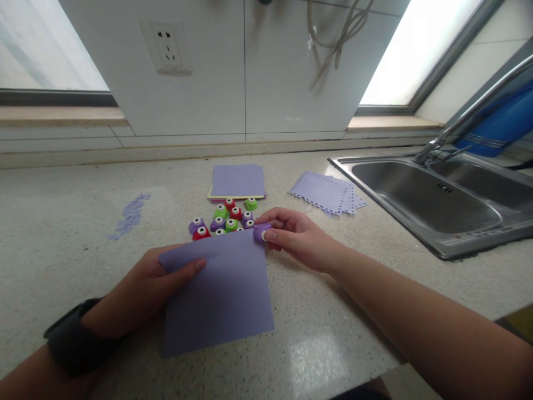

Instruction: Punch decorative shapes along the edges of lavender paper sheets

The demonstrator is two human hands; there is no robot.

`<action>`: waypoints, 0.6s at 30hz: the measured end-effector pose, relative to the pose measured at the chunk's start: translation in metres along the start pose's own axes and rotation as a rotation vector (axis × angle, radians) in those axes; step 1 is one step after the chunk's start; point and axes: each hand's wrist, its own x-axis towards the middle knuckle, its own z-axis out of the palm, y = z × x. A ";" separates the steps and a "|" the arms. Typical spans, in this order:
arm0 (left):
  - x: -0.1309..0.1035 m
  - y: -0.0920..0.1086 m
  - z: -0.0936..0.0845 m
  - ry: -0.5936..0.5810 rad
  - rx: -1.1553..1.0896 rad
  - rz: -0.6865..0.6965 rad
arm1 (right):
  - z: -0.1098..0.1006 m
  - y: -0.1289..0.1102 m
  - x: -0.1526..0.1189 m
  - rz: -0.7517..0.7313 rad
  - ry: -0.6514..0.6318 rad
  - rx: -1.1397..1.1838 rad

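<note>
My left hand grips a sheet of purple paper near its left edge, thumb on top and fingers underneath. Between the thumb and fingers of my right hand is a purple craft punch, set at the sheet's upper right corner. Whether the corner sits in the punch's slot I cannot tell. Just beyond the sheet several small punches in red, green and purple stand in a cluster, among them a green punch and a red punch. The sheet's far edge hides part of the nearest ones.
Behind the punches lies a stack of paper, purple on top. Purple sheets with punched edges lie to the right, near the steel sink. Small purple paper scraps are on the left of the speckled counter.
</note>
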 end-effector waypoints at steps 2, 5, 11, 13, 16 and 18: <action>0.000 0.000 0.000 0.006 0.005 0.008 | 0.000 0.000 0.000 -0.003 0.003 -0.002; 0.001 0.001 0.000 0.009 0.027 0.023 | 0.001 0.000 0.000 -0.007 0.005 -0.001; 0.000 0.003 0.001 0.026 0.063 0.022 | 0.000 0.001 0.001 -0.003 -0.010 0.006; 0.000 0.003 0.001 0.032 0.057 0.025 | 0.000 0.001 0.001 -0.004 -0.011 0.004; 0.000 0.003 0.001 0.027 0.056 0.021 | 0.000 0.001 0.001 -0.007 -0.011 0.007; 0.000 0.003 0.001 0.024 0.051 0.015 | 0.000 0.000 0.001 -0.007 -0.012 0.008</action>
